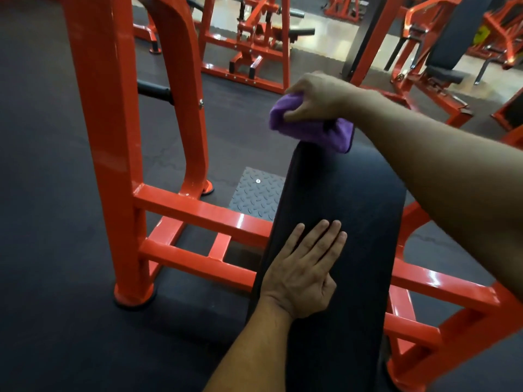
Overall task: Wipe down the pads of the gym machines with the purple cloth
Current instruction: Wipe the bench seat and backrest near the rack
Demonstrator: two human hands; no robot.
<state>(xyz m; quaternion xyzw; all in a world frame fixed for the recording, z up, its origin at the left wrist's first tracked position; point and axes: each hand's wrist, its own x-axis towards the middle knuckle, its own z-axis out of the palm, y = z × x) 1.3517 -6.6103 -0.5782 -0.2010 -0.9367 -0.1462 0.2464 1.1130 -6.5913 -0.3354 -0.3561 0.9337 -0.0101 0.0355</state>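
A person's right hand [314,96] grips a bunched purple cloth [310,128], fingers curled over the top of the wad and thumb pinching its near side, at the far end of a long black bench pad [336,210]. The cloth sits on that far tip of the pad, a loose fold drooping over the pad's right edge. The right forearm stretches in from the right of the frame, crossing above the pad.

Nearer the camera, the left hand [302,271] lies flat on the pad — fingers straight and close together, palm down, holding nothing. It rests toward the pad's left edge, well apart from the cloth.

The pad runs away from the viewer, narrowing toward its far end, and is carried by a glossy orange steel frame [198,213] whose crossbars pass under it on both sides. A thick orange upright [107,137] rises at left, its foot planted on the dark rubber floor [48,222]. Just beyond the crossbars, beside the pad's left edge, lies a grey tread-pattern footplate [256,193].

In the background stand more orange machines [254,43] with black pads — among them a seat with backrest [444,60] at upper right — on a paler stretch of floor.
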